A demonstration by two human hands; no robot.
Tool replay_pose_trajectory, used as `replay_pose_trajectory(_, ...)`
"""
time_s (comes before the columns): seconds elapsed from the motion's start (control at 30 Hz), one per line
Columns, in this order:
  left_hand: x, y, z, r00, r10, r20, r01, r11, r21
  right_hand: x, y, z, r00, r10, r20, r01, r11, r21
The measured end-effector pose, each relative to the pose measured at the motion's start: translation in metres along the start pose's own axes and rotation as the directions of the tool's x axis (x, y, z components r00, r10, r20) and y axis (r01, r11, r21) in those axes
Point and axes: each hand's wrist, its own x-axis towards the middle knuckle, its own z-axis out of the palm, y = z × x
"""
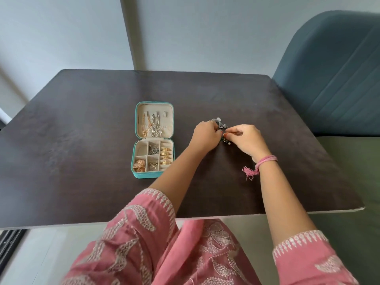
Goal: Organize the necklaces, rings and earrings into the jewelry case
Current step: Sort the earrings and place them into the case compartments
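Silver earrings [222, 126] between both hands' fingers [227, 134]

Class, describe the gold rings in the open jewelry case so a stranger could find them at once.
Start at the teal jewelry case lying open on the dark table. In its lower tray, look at the right-hand column: the gold rings sit stacked in a row there, unlike the loose pieces in the square compartments beside them.

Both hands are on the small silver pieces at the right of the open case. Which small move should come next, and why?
Probably lift one silver piece free of the pile and carry it left to the case. Both the left hand and the right hand are pinching at the pile on the table, and the top-left compartment looks empty.
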Motion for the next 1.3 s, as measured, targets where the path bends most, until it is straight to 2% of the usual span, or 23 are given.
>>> replay_pose_trajectory(0.17,0.004,-0.008,0.008,0.999,0.033,0.013,-0.034,0.993,0.113,-0.003,-0.005,-0.001,1.0,-0.003,0.027,0.005,0.998,-0.055)
replay_pose_trajectory(0.3,0.001,-0.008,0.006,0.998,0.055,0.015,-0.056,0.993,0.1,-0.007,-0.005,0.0,0.999,0.014,0.03,-0.013,1.0,-0.023)
replay_pose_trajectory(0.47,-0.008,-0.007,0.001,0.999,0.04,-0.007,-0.04,0.998,-0.038,-0.011,-0.002,0.002,0.997,0.073,0.02,-0.075,0.982,0.173)
replay_pose_trajectory(0.6,-0.016,-0.008,-0.007,0.997,0.039,-0.072,-0.05,0.988,-0.145,-0.019,-0.008,0.0,0.994,0.106,0.033,-0.11,0.901,0.42)
replay_pose_trajectory(0.7,-0.022,-0.006,-0.018,0.99,0.026,-0.14,-0.061,0.966,-0.251,-0.026,-0.017,-0.003,0.993,0.113,0.03,-0.112,0.847,0.52)
replay_pose_trajectory(0.9,-0.031,-0.008,-0.046,0.988,0.001,-0.153,-0.08,0.857,-0.509,-0.033,-0.035,-0.007,0.993,0.114,0.042,-0.114,0.766,0.633)
replay_pose_trajectory(1.3,-0.049,-0.016,-0.085,0.988,0.001,-0.157,-0.098,0.788,-0.608,-0.039,-0.066,-0.008,0.997,0.022,0.072,-0.067,0.698,0.713)
